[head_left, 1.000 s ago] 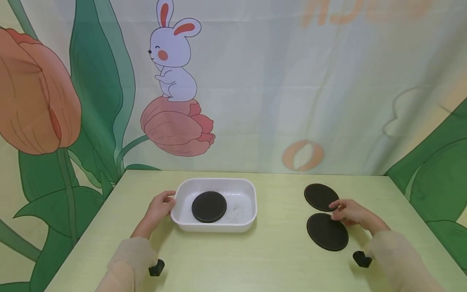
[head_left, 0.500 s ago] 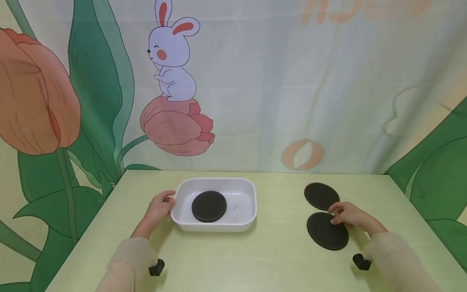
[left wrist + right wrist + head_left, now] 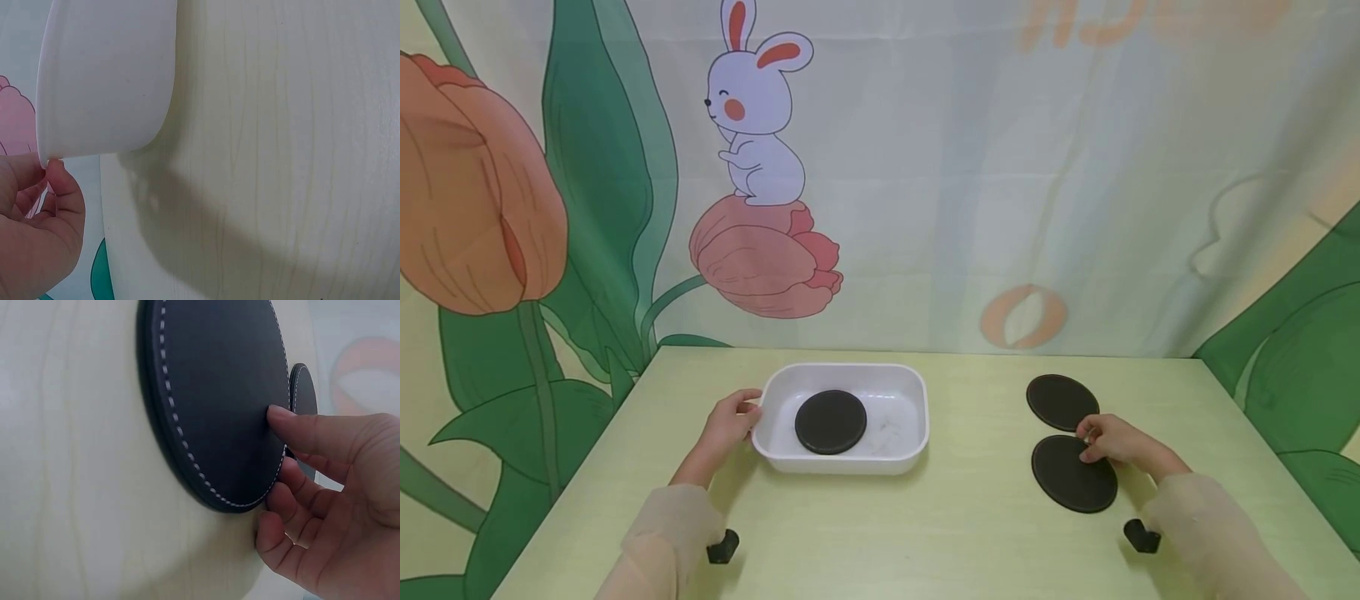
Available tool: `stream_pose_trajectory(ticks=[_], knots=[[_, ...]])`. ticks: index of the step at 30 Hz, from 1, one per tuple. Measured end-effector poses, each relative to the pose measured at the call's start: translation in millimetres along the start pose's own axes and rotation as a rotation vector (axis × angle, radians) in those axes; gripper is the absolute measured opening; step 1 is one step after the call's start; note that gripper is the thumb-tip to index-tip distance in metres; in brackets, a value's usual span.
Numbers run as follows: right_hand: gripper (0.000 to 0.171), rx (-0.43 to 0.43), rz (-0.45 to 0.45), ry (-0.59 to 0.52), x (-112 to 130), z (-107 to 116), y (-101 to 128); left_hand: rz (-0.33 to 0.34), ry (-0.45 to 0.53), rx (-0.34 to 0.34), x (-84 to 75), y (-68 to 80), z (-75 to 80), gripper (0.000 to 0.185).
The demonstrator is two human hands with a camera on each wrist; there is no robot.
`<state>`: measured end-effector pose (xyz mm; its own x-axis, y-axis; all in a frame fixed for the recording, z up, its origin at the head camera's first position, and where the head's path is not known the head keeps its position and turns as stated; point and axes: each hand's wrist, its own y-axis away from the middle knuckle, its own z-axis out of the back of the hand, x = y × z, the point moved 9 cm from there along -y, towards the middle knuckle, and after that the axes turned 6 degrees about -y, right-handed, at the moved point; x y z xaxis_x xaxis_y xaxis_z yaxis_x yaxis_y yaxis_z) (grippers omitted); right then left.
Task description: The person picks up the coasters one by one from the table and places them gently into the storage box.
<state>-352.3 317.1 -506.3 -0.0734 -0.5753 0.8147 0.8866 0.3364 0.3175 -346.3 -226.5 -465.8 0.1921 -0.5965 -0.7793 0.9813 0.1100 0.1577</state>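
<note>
My left hand (image 3: pixel 724 423) grips the left end of a white plastic basin (image 3: pixel 842 467). In the left wrist view its thumb and fingers pinch the basin's rim (image 3: pixel 59 154). A round black coaster (image 3: pixel 831 422) lies inside the basin, left of its middle. At the right, my right hand (image 3: pixel 1123 442) pinches the nearer of two black coasters (image 3: pixel 1063 479). The right wrist view shows the thumb on top of this white-stitched leather coaster (image 3: pixel 219 394), with the fingers curled at its edge. Just behind it lies the farther coaster (image 3: pixel 1058 400), partly covered by the fingertips.
Everything stands on a pale yellow-green wood-grain table (image 3: pixel 880 533). A cloth backdrop (image 3: pixel 910 208) printed with a rabbit and tulips hangs behind its far edge. Small black pieces (image 3: pixel 722 547) show beside both sleeves.
My right hand has come slightly down onto the nearer coaster, its thumb now over the top and its fingers at the edge. The left hand and the basin have stayed put.
</note>
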Motion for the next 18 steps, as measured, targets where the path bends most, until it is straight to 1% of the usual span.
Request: stream_pose_trajectory(ticks=[1, 4, 10, 18], knots=[[0.034, -0.023, -0.031, 0.014, 0, 1, 1, -0.001, 0.001, 0.000, -0.2, 0.1, 0.1, 0.036], [0.030, -0.043, -0.058, 0.053, 4, -1, 2, -0.002, 0.007, 0.001, -0.6, 0.5, 0.0, 0.036], [0.028, -0.051, -0.081, 0.088, 4, -1, 1, -0.002, 0.011, 0.002, -0.5, 0.3, -0.1, 0.035], [0.029, -0.032, -0.048, 0.134, 10, -3, 4, -0.007, 0.009, 0.003, -1.0, 0.9, 0.1, 0.035]])
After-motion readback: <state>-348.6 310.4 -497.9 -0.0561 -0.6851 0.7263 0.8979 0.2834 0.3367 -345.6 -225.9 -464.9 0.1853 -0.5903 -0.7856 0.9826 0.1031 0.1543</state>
